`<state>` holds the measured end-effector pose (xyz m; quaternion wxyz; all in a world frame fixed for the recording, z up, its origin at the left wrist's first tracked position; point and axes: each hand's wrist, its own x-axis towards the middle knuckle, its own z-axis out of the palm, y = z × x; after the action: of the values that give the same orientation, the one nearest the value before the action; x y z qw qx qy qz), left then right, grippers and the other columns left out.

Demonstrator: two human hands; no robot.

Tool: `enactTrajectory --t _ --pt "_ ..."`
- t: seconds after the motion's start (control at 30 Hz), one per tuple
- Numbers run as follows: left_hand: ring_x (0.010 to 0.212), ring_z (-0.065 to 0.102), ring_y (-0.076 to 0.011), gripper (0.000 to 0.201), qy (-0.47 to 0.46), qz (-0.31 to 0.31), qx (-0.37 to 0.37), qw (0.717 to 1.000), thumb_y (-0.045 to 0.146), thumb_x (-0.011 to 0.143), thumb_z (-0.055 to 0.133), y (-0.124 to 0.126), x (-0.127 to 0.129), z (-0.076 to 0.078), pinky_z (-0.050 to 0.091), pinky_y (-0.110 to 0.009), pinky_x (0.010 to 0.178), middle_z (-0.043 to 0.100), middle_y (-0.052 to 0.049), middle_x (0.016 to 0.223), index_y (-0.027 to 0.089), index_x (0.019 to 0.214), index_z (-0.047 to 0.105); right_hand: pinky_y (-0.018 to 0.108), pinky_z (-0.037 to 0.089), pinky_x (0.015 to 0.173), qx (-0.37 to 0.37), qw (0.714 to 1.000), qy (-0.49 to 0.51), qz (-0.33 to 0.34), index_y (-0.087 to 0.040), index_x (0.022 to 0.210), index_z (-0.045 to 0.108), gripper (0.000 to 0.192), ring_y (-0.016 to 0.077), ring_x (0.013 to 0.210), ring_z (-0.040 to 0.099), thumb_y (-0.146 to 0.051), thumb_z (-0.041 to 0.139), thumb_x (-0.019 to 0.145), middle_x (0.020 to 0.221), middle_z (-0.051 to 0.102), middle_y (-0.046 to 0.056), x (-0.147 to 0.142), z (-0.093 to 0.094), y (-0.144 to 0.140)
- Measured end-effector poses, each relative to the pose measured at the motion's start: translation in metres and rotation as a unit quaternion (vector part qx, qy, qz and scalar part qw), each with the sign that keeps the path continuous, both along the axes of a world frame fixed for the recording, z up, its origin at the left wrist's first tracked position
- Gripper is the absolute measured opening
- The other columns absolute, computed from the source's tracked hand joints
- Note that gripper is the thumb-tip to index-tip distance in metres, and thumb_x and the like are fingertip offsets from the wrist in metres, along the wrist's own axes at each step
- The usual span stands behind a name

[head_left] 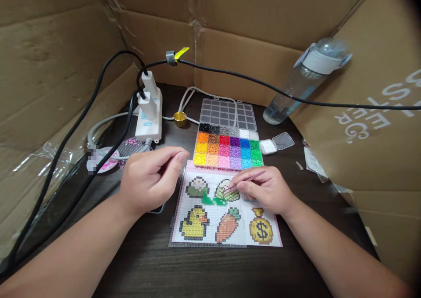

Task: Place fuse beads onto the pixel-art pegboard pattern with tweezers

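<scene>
My right hand (268,188) pinches pink tweezers (247,180), whose tips point down-left at the upper middle pattern on a sheet. The pattern sheet (230,241) shows pixel pictures, among them a yellow duck, a carrot and a money bag. A clear pegboard (210,241) lies over its left and middle part. Loose green beads (213,200) are scattered on the board, just below the tweezers' tips. My left hand (148,179) is closed above the board's left edge, thumb against curled fingers; whether anything is inside is hidden.
An open bead box (226,151) with many colours stands behind the sheet, with a small box of white beads (269,147) at its right. A gold cup (180,119), power strip (149,118) and water bottle (296,87) stand farther back. A black cable (230,73) crosses above; cardboard walls surround the table.
</scene>
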<state>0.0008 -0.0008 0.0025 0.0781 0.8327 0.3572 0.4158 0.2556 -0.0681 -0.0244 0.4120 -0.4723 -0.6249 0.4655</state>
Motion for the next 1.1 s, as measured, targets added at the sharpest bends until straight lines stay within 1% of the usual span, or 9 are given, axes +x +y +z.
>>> enactTrajectory --t 0.1,0.33,0.4,0.53,0.77,0.87,0.97,1.03,1.1 --pt "0.049 0.054 -0.0029 0.010 -0.002 0.004 -0.006 1.000 0.018 0.086 0.056 -0.0003 -0.0002 0.0000 0.040 -0.017 0.048 0.061 0.007 0.058 0.020 0.085 0.066 0.019 0.041 0.042 0.008 1.000 0.007 0.013 -0.017 0.082 0.078 0.014 0.0060 0.045 0.052 -0.025 0.066 0.082 0.071 0.073 0.005 0.0010 -0.0008 0.0011" --pt "0.047 0.052 -0.0041 0.013 0.013 0.025 -0.014 1.000 0.022 0.087 0.054 -0.0024 -0.0002 0.0019 0.039 -0.019 0.045 0.060 0.007 0.056 0.021 0.083 0.066 0.020 0.044 0.044 -0.012 1.000 -0.005 0.018 -0.019 0.083 0.078 0.015 0.0085 0.050 0.057 -0.025 0.064 0.084 0.073 0.073 0.005 0.0038 0.0000 -0.0010" --pt "0.046 0.052 -0.0047 0.015 0.013 0.031 -0.016 0.999 0.023 0.088 0.053 -0.0028 0.0003 0.0021 0.040 -0.020 0.045 0.060 0.006 0.055 0.021 0.083 0.067 0.021 0.047 0.047 -0.013 1.000 -0.004 0.023 -0.018 0.083 0.078 0.015 0.0101 0.054 0.060 -0.025 0.064 0.084 0.074 0.074 0.005 0.0038 0.0005 -0.0013" --pt "0.047 0.052 -0.0045 0.014 0.010 0.033 -0.017 0.999 0.023 0.087 0.054 -0.0031 0.0012 0.0018 0.040 -0.019 0.047 0.060 0.006 0.056 0.021 0.083 0.067 0.024 0.053 0.057 -0.001 1.000 -0.014 0.024 -0.018 0.083 0.077 0.015 0.0143 0.066 0.067 -0.025 0.064 0.084 0.077 0.075 0.007 0.0033 0.0015 -0.0005" --pt "0.047 0.052 -0.0047 0.015 0.010 0.035 -0.013 0.999 0.023 0.087 0.054 -0.0033 0.0022 0.0019 0.041 -0.019 0.049 0.061 0.006 0.056 0.020 0.082 0.067 0.026 0.056 0.063 0.011 0.999 -0.017 0.028 -0.018 0.084 0.077 0.014 0.0161 0.072 0.071 -0.024 0.064 0.084 0.079 0.076 0.007 0.0024 0.0018 -0.0004" --pt "0.047 0.052 -0.0049 0.015 0.009 0.038 -0.014 0.999 0.023 0.087 0.054 -0.0034 0.0025 0.0021 0.041 -0.019 0.049 0.060 0.006 0.055 0.020 0.081 0.067 0.025 0.055 0.061 0.009 0.999 -0.018 0.026 -0.018 0.083 0.077 0.014 0.0157 0.071 0.070 -0.024 0.064 0.084 0.079 0.076 0.007 0.0021 0.0025 -0.0004" --pt "0.048 0.053 -0.0057 0.017 0.010 0.047 -0.022 0.999 0.025 0.087 0.053 -0.0034 0.0025 0.0016 0.042 -0.019 0.049 0.060 0.006 0.054 0.021 0.081 0.068 0.023 0.052 0.054 0.009 1.000 -0.019 0.020 -0.018 0.081 0.077 0.015 0.0137 0.063 0.067 -0.025 0.065 0.083 0.077 0.075 0.007 0.0017 0.0028 -0.0001" --pt "0.048 0.053 -0.0054 0.015 0.009 0.042 -0.021 0.999 0.024 0.087 0.054 -0.0032 0.0022 0.0012 0.042 -0.019 0.049 0.060 0.006 0.055 0.021 0.082 0.068 0.022 0.047 0.048 0.005 1.000 -0.013 0.014 -0.018 0.079 0.078 0.015 0.0105 0.053 0.061 -0.026 0.065 0.083 0.072 0.073 0.005 0.0020 0.0017 -0.0002" --pt "0.048 0.053 -0.0049 0.014 0.007 0.034 -0.019 0.999 0.023 0.086 0.055 -0.0029 0.0018 0.0009 0.042 -0.019 0.049 0.060 0.006 0.056 0.021 0.082 0.068 0.021 0.042 0.042 -0.008 1.000 -0.003 0.002 -0.018 0.080 0.078 0.016 0.0079 0.045 0.053 -0.027 0.065 0.083 0.063 0.069 0.003 0.0037 -0.0010 -0.0006"
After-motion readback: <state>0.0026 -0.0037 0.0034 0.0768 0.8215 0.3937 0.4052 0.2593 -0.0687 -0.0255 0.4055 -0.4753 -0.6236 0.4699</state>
